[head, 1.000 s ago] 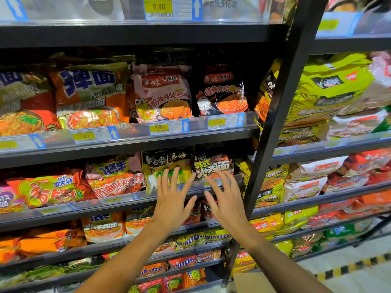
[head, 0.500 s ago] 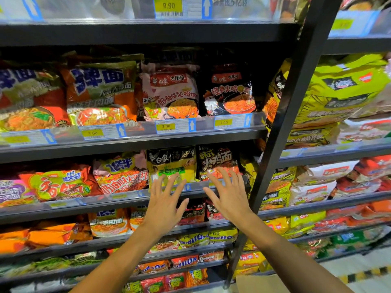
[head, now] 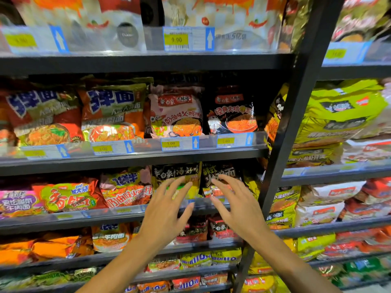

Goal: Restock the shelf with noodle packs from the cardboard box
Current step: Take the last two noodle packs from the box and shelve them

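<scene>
Two bare hands were held up in front of a dark grey metal shelf [head: 135, 218] stocked with noodle packs. The left hand [head: 167, 210] was raised with its fingers spread and slightly bent, holding nothing; its fingertips lay over the lower part of a black-and-yellow noodle pack [head: 175, 176] standing upright on that shelf. Whether the fingertips touched the pack could not be told. The right hand [head: 234, 206] was held just to the right of the left, fingers likewise spread and loosely curved, empty, in front of a black noodle pack with orange lettering [head: 220, 174] standing beside the black-and-yellow one. The two hands were near each other but apart.

Left of these packs on the same shelf, a pink-and-orange noodle pack [head: 124, 189] and a red-and-green noodle pack [head: 67, 195] were seen. On the shelf above, a pale pink noodle pack [head: 175, 113] and a black noodle pack with a red bowl picture [head: 232, 111] stood behind clear price-label strips [head: 179, 143]. A black upright post [head: 296, 115] separated this bay from the one to the right, where large yellow-green multipacks [head: 338, 111] were stacked. The cardboard box was not in view.
</scene>
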